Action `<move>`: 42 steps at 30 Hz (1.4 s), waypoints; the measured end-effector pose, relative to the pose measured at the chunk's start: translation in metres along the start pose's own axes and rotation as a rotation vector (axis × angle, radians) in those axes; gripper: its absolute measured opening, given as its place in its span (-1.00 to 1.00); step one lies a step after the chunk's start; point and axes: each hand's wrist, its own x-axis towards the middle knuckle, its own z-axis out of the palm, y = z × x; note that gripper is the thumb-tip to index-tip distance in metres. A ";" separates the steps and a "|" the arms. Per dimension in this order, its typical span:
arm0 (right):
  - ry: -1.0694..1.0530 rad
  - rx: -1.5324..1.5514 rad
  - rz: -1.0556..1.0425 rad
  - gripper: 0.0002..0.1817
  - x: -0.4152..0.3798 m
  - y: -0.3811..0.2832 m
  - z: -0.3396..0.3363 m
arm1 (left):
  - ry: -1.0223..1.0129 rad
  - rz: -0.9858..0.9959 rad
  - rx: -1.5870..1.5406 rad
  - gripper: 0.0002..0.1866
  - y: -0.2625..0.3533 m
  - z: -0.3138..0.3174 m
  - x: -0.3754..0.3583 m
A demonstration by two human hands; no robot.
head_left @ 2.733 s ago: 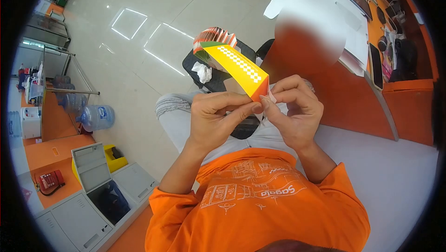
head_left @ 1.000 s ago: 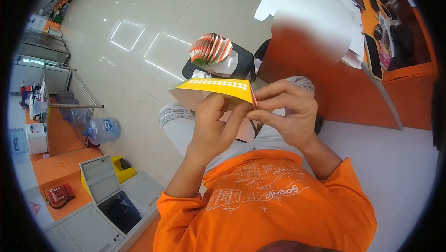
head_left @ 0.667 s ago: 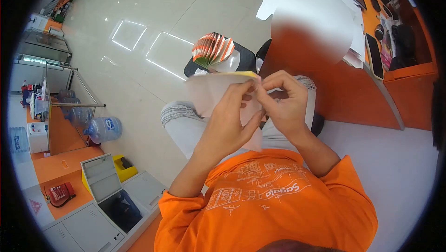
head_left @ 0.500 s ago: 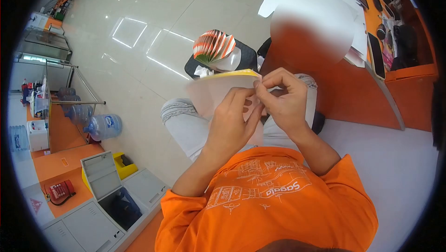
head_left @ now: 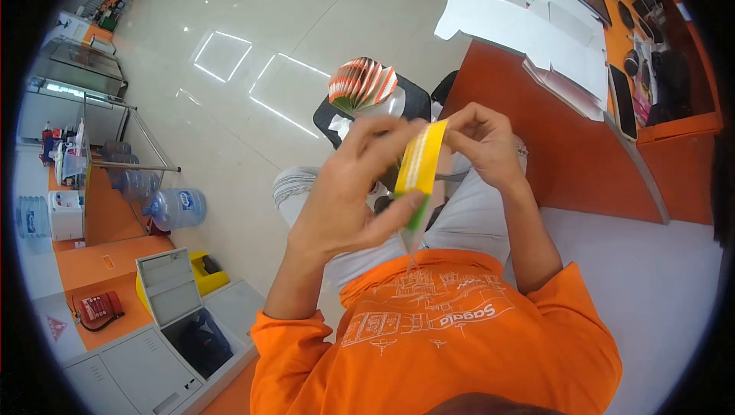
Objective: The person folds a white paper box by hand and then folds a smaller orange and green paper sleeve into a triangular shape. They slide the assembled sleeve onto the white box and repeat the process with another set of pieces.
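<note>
Above my lap, a yellow, white and green folded paper [head_left: 423,157] is between my two hands. My left hand [head_left: 356,189] has its thumb and fingers around the paper's near and left side. With bent fingers, my right hand [head_left: 486,143] pinches the paper's far right edge. Beyond my hands, an orange, white and green pleated paper fan [head_left: 358,83] rests on a black surface [head_left: 416,101], beside some white paper.
To the right is a desk with a red-brown side panel [head_left: 498,101], white cardboard sheets [head_left: 498,17] and a phone [head_left: 622,101]. Water bottles [head_left: 176,207], an open locker door [head_left: 167,285] and a fire extinguisher [head_left: 99,308] are on the left.
The paper has turned from a broad pale side to a narrow yellow and green one. My left hand has shifted left and spread wider. The white sheet over the desk's edge no longer shows.
</note>
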 end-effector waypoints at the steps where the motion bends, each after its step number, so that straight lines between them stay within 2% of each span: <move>1: -0.099 0.096 0.059 -0.88 0.003 0.000 0.001 | 0.015 0.197 0.221 -0.42 -0.007 0.002 0.004; 2: -0.197 0.193 0.122 -0.89 0.004 0.001 0.003 | 0.011 0.199 0.219 -0.42 -0.006 0.004 0.006; 4: -0.203 0.205 0.194 -0.90 0.011 0.005 0.013 | -0.111 0.459 0.382 -0.55 -0.004 0.011 0.014; 5: -0.301 0.235 0.225 -0.90 0.014 0.004 0.017 | -0.154 0.504 0.360 -0.70 -0.004 0.015 0.018; 6: -0.400 0.265 0.254 -0.90 0.017 0.004 0.022 | -0.159 0.504 0.359 -0.70 -0.005 0.015 0.019; 8: -0.415 0.349 0.227 -0.82 0.021 0.014 0.042 | -0.252 0.414 0.249 -0.76 -0.010 0.010 0.022; 9: -0.312 0.280 0.137 -0.79 0.020 0.004 0.053 | -0.254 0.413 0.258 -0.76 -0.010 0.004 0.022; 11: -0.089 0.151 -0.081 -0.70 0.011 0.001 0.065 | -0.162 0.285 0.313 -0.78 -0.007 -0.013 0.017; 12: -0.100 0.163 -0.083 -0.70 0.001 -0.006 0.065 | -0.160 0.276 0.326 -0.78 -0.010 -0.020 0.013; 14: -0.369 0.563 0.105 -0.78 -0.019 -0.029 0.060 | 0.095 0.101 0.219 -0.83 -0.017 -0.027 0.002; 15: -0.373 0.573 0.113 -0.78 -0.024 -0.030 0.061 | 0.163 0.032 0.224 -0.81 -0.018 -0.025 -0.001; 16: -0.389 0.309 0.001 -0.81 -0.030 -0.030 0.062 | 0.158 0.021 0.226 -0.81 -0.019 -0.023 -0.006; 17: -0.398 0.040 -0.112 -0.83 -0.033 -0.030 0.062 | 0.190 -0.074 0.116 -0.79 -0.018 -0.021 -0.011; 18: -0.397 0.042 -0.112 -0.83 -0.034 -0.032 0.060 | 0.225 -0.162 0.006 -0.77 -0.018 -0.020 -0.013; 19: -0.390 0.047 -0.077 -0.85 -0.033 -0.035 0.059 | 0.224 -0.160 0.007 -0.77 -0.017 -0.022 -0.015; 21: -0.386 0.053 -0.030 -0.86 -0.034 -0.038 0.054 | 0.093 -0.144 0.060 -0.75 -0.011 -0.028 -0.020; 23: -0.371 -0.043 -0.192 -0.87 -0.032 -0.037 0.049 | 0.094 -0.142 0.050 -0.75 -0.008 -0.034 -0.025; 24: -0.376 -0.041 -0.190 -0.87 -0.029 -0.036 0.047 | 0.095 -0.132 0.041 -0.76 -0.007 -0.035 -0.026; 25: -0.398 -0.087 -0.317 -0.87 -0.027 -0.035 0.044 | 0.099 -0.137 0.040 -0.76 -0.005 -0.034 -0.028; 26: -0.419 -0.132 -0.444 -0.86 -0.026 -0.034 0.043 | 0.079 -0.230 -0.019 -0.76 -0.003 -0.032 -0.032; 27: -0.423 -0.130 -0.435 -0.86 -0.027 -0.037 0.042 | 0.057 -0.323 -0.080 -0.76 -0.001 -0.030 -0.034; 29: -0.406 -0.298 -0.470 -0.80 -0.031 -0.047 0.039 | -0.003 -0.346 -0.060 -0.78 0.008 -0.024 -0.032; 31: -0.381 -0.314 -0.501 -0.77 -0.037 -0.052 0.043 | -0.066 -0.372 -0.049 -0.79 0.012 -0.020 -0.032; 33: -0.352 -0.332 -0.547 -0.75 -0.040 -0.055 0.043 | -0.120 -0.221 0.044 -0.82 0.011 -0.020 -0.031; 36: -0.356 -0.387 -0.569 -0.70 -0.046 -0.054 0.043 | -0.135 -0.167 0.005 -0.83 0.009 -0.014 -0.033; 38: -0.281 -0.466 -0.640 -0.70 -0.051 -0.053 0.046 | -0.127 -0.182 0.007 -0.83 0.007 -0.010 -0.034; 42: -0.339 -0.469 -0.589 -0.68 -0.053 -0.053 0.046 | -0.169 -0.203 0.018 -0.81 0.007 -0.009 -0.033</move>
